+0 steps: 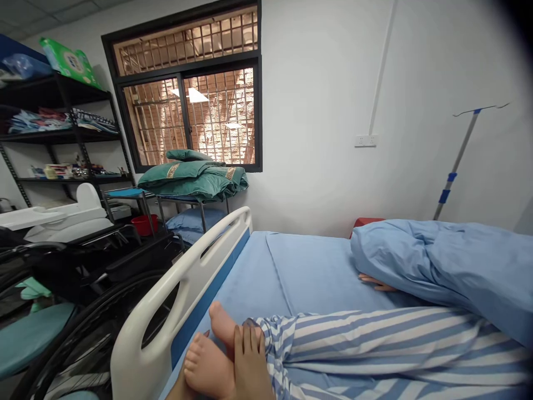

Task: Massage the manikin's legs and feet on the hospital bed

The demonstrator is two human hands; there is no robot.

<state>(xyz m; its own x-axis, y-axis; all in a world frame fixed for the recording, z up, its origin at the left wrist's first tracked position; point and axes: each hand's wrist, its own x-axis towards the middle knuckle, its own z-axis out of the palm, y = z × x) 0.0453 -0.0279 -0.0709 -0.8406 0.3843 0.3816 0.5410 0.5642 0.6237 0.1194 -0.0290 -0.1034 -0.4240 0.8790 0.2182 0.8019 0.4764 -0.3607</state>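
Two bare feet, smooth and doll-like as on a care manikin, stick out of blue-and-white striped trousers (358, 339) on the bed. My left hand (182, 386) is around the sole side of the near foot (210, 364), mostly hidden behind it; fingertips show by the toes. Across the ankles lies my right hand (252, 364), its fingers together and curved over the far ankle beside the trouser cuff. The far foot (222, 325) rests just beyond the near one. A blue quilt (437, 255) covers the upper body, and a hand (377, 282) pokes out from under it.
A white bed footboard (191, 261) rises left of the feet. Beyond it stand a wheelchair (104, 278), a black shelf rack (79, 130) and a stool with green bedding (195, 175). A drip pole (458, 158) leans by the wall behind the bed.
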